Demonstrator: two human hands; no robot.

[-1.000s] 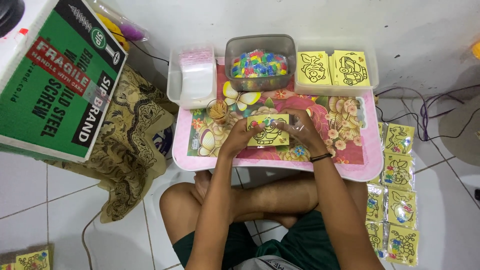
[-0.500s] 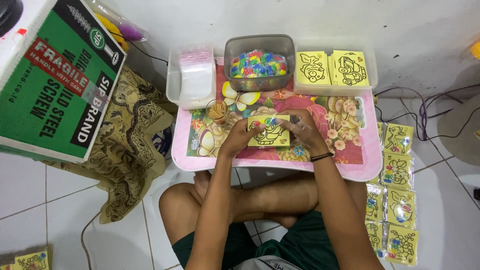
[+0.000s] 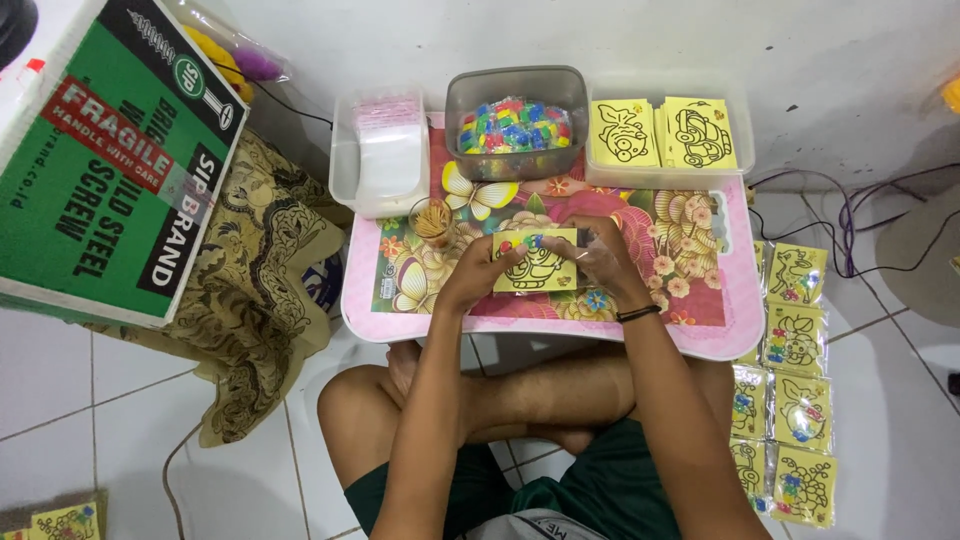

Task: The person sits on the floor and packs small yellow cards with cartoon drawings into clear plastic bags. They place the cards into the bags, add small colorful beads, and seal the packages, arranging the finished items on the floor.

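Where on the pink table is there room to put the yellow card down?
Bare patches on the pink table: right of the right hand, below the card tub, and left of the left hand, by the butterfly. The back edge is crowded with the bead tub and bag tub.

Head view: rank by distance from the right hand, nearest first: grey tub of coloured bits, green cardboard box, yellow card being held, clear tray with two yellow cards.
1. Yellow card: in the right hand, table centre.
2. Grey tub of coloured bits and clear tray with two yellow cards: both at the table's far edge, too close to call.
3. Green cardboard box: far left, off the table.
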